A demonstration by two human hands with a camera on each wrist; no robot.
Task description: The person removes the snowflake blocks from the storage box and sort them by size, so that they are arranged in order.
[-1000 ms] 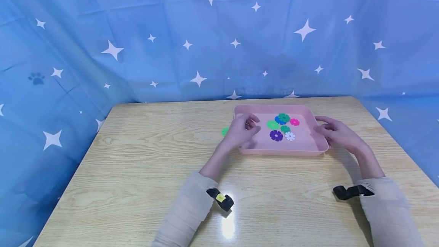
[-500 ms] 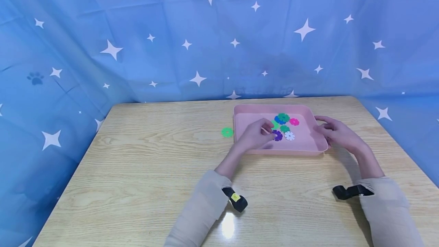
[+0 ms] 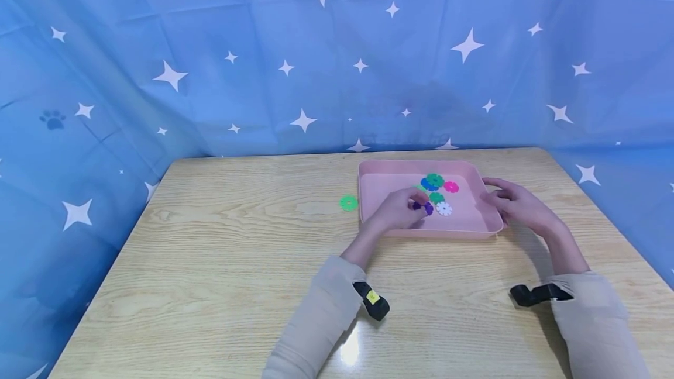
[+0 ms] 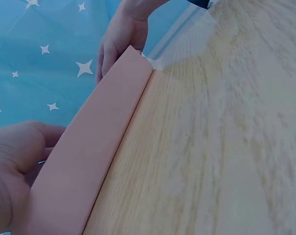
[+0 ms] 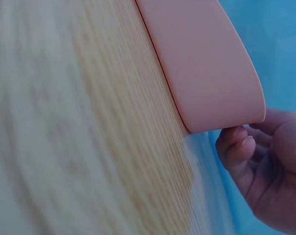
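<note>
Purple disc (image 3: 429, 209) lay inside the pink tray (image 3: 389, 180), just right of centre in the head view, partly covered by the bent fingers of a person's left grip (image 3: 398, 209). Thumb and forefinger stood at the disc, but at this size it could not be told whether they had closed on it. Toward the right of the frame, the right grip (image 3: 518, 202) held the tray's end wall, its fingers bent against the outside. A white disc (image 3: 444, 209) lay just right of the purple one, with a small green disc (image 3: 436, 197) near both; higher in the tray, an upper green disc (image 3: 435, 180) overlapped a blue disc (image 3: 425, 183). A lone light green disc (image 3: 348, 203) lay on the worktop (image 3: 210, 262), just left of the tray.

The step in hand appeared to be picking up the purple disc. Doing it well called for a light pinch across opposite edges, one edge tipped up off the tray's flat floor before any lift. Fingertips were best kept clear of the white disc, to avoid nudging it, while steady pressure from the right grip guarded against the tray sliding.
</note>
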